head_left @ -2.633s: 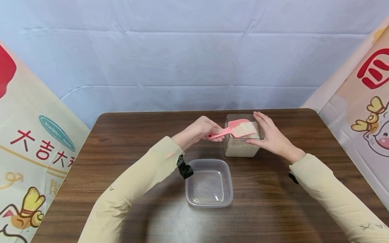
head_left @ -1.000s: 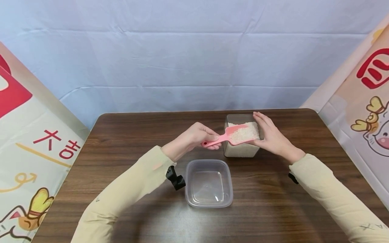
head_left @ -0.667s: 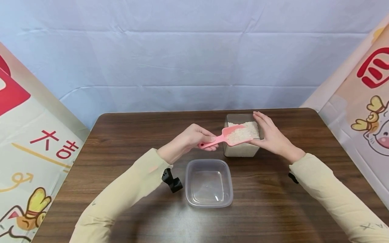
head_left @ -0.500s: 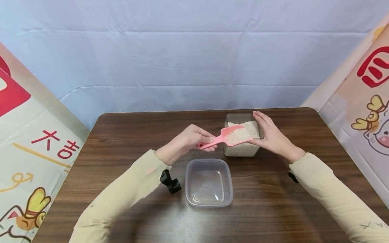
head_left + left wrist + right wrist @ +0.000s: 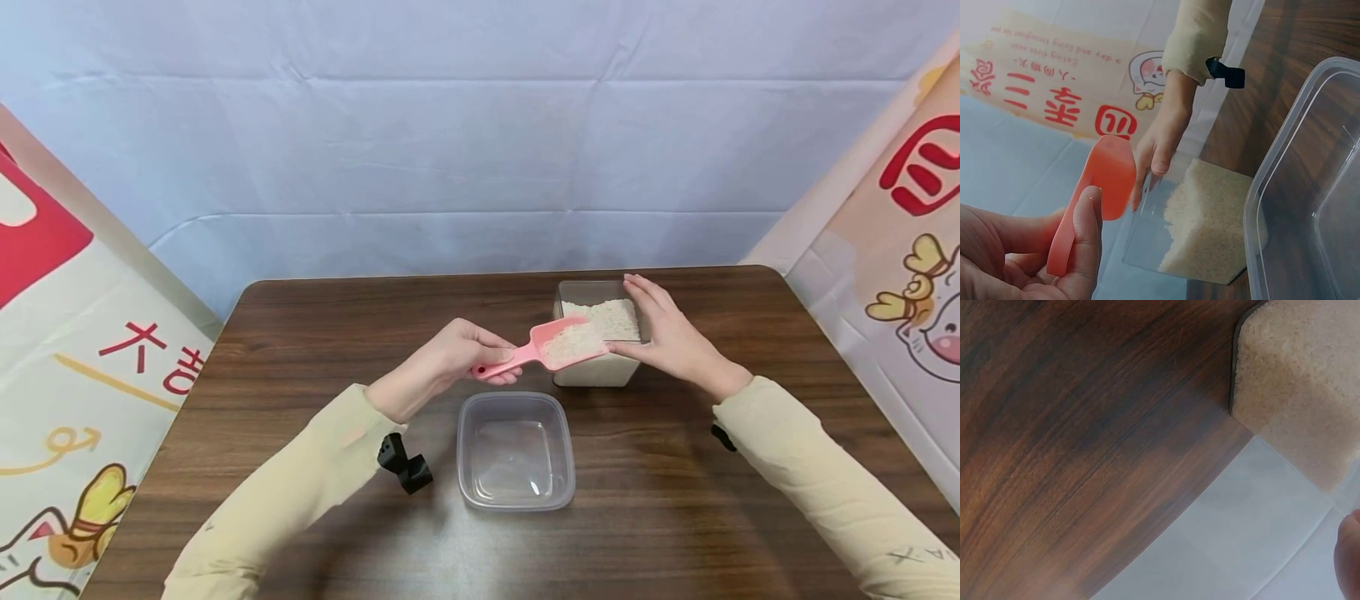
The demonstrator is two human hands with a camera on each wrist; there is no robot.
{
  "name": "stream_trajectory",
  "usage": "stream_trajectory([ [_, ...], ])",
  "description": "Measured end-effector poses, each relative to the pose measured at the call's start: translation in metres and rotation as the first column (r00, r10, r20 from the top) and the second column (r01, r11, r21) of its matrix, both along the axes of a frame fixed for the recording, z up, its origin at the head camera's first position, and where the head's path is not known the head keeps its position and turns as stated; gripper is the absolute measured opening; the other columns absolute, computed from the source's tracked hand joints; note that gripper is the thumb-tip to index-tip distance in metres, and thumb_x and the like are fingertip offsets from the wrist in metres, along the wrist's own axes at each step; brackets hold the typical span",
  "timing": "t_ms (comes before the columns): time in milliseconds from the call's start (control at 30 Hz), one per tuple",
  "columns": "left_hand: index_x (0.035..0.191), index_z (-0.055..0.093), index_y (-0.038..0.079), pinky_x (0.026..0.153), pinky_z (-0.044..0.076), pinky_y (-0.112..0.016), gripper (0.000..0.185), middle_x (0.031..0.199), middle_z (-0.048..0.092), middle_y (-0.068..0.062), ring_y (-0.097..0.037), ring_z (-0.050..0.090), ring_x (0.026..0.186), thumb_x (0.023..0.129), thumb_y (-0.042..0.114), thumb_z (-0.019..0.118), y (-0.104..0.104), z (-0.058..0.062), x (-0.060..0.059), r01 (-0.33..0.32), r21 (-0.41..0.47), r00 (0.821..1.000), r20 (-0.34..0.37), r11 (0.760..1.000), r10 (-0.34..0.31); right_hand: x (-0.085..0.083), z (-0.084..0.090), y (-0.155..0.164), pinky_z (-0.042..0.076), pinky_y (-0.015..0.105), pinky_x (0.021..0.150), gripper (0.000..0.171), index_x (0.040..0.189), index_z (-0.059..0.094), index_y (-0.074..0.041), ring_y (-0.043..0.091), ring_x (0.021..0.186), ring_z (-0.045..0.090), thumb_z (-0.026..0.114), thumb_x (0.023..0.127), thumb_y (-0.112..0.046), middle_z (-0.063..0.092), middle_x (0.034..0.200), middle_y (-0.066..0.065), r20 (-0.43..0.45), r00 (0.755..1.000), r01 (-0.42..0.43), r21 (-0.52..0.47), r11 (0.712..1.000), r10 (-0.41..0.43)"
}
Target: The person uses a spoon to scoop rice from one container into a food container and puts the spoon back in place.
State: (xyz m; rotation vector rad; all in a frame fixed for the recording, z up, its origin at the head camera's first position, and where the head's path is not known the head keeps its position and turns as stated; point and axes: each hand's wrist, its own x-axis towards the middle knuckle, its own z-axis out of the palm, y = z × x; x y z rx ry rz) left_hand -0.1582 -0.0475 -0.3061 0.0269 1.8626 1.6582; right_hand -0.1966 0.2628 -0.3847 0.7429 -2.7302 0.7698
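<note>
In the head view my left hand [image 5: 453,358] pinches the handle of a pink scoop [image 5: 553,337] heaped with white rice. The scoop's bowl is held level over the left near side of a see-through square container [image 5: 592,372] of rice. My right hand [image 5: 671,342] holds that container's right side, thumb at the near rim and fingers along the far right rim. Nearer to me sits a clear plastic box [image 5: 462,454], lidless, with nothing in it. In the left wrist view the scoop [image 5: 1113,175] shows from its side, thumb along the handle.
The dark wood table [image 5: 337,333] ends at a pale cloth backdrop [image 5: 450,167]. Printed banners stand at the left [image 5: 75,400] and right [image 5: 900,275]. A black wrist camera [image 5: 405,462] hangs under the left sleeve, left of the plastic box.
My left hand has drawn the rice-filled scoop left and toward me, from above the middle of the rice container to its near left edge. The right hand and both containers stay put.
</note>
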Motion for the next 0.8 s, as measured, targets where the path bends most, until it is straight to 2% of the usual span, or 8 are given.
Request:
stream_trajectory([
  [200, 0.107, 0.059, -0.015, 0.068, 0.058, -0.030, 0.023, 0.078, 0.066, -0.020, -0.014, 0.064, 0.059, 0.088, -0.005, 0.053, -0.005, -0.001, 0.005, -0.010, 0.006, 1.000, 0.001, 1.000, 0.010, 0.001, 0.001, -0.001, 0.026, 0.052, 0.106, 0.095, 0.139, 0.027, 0.006, 0.030, 0.135, 0.017, 0.077, 0.071, -0.037, 0.023, 0.146, 0.016, 0.041, 0.999, 0.025, 0.006, 1.000, -0.026],
  [400, 0.107, 0.060, -0.014, 0.068, 0.058, -0.031, 0.023, 0.082, 0.066, -0.022, -0.014, 0.065, 0.060, 0.088, -0.005, 0.053, -0.010, -0.005, 0.008, -0.006, 0.007, 1.000, -0.003, 1.000, 0.006, 0.001, 0.001, -0.001, 0.026, 0.052, 0.106, 0.097, 0.140, 0.025, 0.006, 0.030, 0.135, 0.017, 0.077, 0.070, -0.037, 0.021, 0.147, 0.015, 0.042, 0.999, 0.029, 0.010, 1.000, -0.029],
  [700, 0.107, 0.059, -0.015, 0.082, 0.052, -0.044, 0.023, 0.078, 0.067, -0.018, -0.013, 0.065, 0.061, 0.087, -0.005, 0.054, -0.022, -0.010, 0.012, -0.013, 0.017, 0.999, -0.032, 1.000, 0.013, 0.002, 0.001, 0.000, 0.026, 0.054, 0.105, 0.099, 0.142, 0.021, 0.004, 0.028, 0.136, 0.015, 0.076, 0.071, -0.039, 0.017, 0.149, 0.011, 0.068, 0.997, 0.041, 0.026, 0.999, -0.043],
  [800, 0.108, 0.059, -0.015, 0.081, 0.053, -0.043, 0.024, 0.078, 0.067, -0.017, -0.014, 0.065, 0.061, 0.087, -0.004, 0.055, -0.026, -0.011, 0.013, -0.020, 0.013, 0.999, -0.029, 1.000, 0.020, 0.002, 0.001, 0.000, 0.026, 0.054, 0.105, 0.099, 0.142, 0.021, 0.004, 0.029, 0.136, 0.015, 0.075, 0.072, -0.040, 0.016, 0.150, 0.011, 0.075, 0.996, 0.044, 0.035, 0.998, -0.046],
])
